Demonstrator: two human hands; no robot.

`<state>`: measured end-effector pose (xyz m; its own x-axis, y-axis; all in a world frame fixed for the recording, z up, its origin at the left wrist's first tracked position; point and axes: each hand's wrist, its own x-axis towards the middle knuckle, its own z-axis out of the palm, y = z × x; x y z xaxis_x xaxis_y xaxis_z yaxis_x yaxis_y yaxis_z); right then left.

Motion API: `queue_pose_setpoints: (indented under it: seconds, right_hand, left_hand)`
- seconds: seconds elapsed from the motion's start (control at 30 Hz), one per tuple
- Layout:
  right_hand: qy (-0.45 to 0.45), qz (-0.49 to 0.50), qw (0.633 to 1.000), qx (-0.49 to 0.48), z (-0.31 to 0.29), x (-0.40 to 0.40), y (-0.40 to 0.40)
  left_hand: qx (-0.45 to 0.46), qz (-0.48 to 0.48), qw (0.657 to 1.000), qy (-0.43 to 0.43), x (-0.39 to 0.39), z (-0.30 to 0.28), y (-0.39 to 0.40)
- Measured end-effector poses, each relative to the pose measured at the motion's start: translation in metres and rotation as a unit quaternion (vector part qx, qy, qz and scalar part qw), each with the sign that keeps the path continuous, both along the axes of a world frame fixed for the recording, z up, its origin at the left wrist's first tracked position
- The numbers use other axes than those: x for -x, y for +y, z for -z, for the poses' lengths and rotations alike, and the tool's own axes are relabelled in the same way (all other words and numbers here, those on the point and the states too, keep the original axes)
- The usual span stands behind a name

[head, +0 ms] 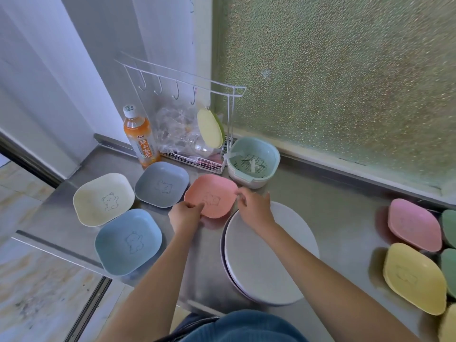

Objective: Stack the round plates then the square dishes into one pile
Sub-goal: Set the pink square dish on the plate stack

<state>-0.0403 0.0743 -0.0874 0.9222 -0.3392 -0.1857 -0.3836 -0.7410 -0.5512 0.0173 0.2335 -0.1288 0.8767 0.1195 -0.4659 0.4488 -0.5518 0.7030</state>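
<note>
A pile of white round plates [261, 262] lies on the steel counter in front of me. Just beyond its far-left edge is a salmon square dish [212, 191], held at both sides: my left hand [185, 213] grips its near-left rim and my right hand [254, 206] grips its right rim. To the left lie a cream square dish [103, 199], a grey-blue one [161, 183] and a light blue one [129, 241]. At the right edge sit a pink dish [414, 224], a yellow dish [414, 277] and green dishes [450, 228], partly cut off.
A tea bottle [140, 137] stands at the back, beside a white wire rack [197, 134] holding clear plastic and a hanging yellow-green dish. A mint strainer bowl [254, 161] sits right behind the salmon dish. Frosted glass lines the far side; the counter edge drops off at left.
</note>
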Motion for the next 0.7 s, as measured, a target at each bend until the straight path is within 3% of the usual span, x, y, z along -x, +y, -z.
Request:
queue_pose_setpoints:
  seconds: [0.23,0.43,0.6,0.7]
  right_hand:
    - [-0.108,0.059,0.989,-0.080,-0.006,0.005,-0.001]
    - [-0.119,0.104,0.974,-0.164,-0.017,0.011,0.002]
    - [-0.164,0.228,0.942,-0.183,-0.020,0.033,-0.019]
    - [-0.134,0.233,0.950,-0.160,-0.015,0.059,-0.042]
  left_hand:
    - [0.020,-0.047,0.994,-0.098,0.011,-0.021,-0.005]
    - [0.073,-0.042,0.984,-0.159,0.028,-0.049,-0.022]
    - [0.114,-0.016,0.971,-0.211,0.049,-0.065,-0.044]
    - [0.102,0.004,0.972,-0.214,0.063,-0.067,-0.053]
